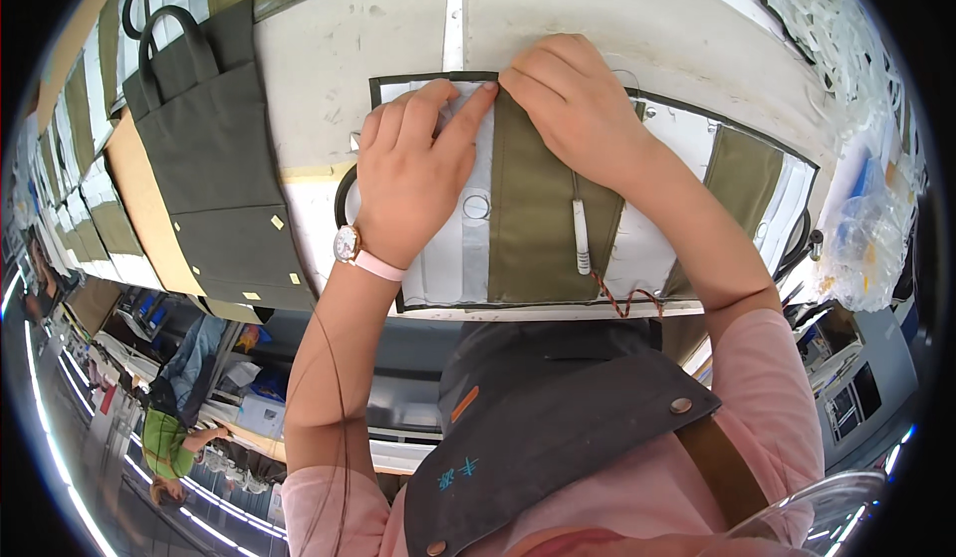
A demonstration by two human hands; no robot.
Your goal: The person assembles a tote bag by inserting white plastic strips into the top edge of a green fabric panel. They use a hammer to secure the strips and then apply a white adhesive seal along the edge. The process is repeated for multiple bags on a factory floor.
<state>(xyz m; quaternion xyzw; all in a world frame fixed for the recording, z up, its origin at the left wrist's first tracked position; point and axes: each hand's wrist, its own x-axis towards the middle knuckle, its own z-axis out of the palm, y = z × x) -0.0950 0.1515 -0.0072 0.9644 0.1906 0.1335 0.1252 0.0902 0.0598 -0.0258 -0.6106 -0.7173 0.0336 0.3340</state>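
A flat bag panel (558,214) lies across the table in front of me. It has white and olive strips and a dark bound edge. My left hand (413,169) rests on its left part with fingers spread, thumb tip at the far bound edge. Close beside that thumb, my right hand (573,109) has its curled fingers closed on the same edge; its fingertips are partly hidden. Below the right hand, a slim white pen-like tool (581,238) with a thin metal shaft lies on the olive strip. A twisted red-and-dark cord (627,303) trails from it.
A dark bag with handles (214,159) lies at the left, small yellow tabs on it. More olive-and-white panels (85,194) are stacked farther left. White strips (836,49) and clear plastic (861,248) heap at the right. A person in green (164,443) stands at lower left.
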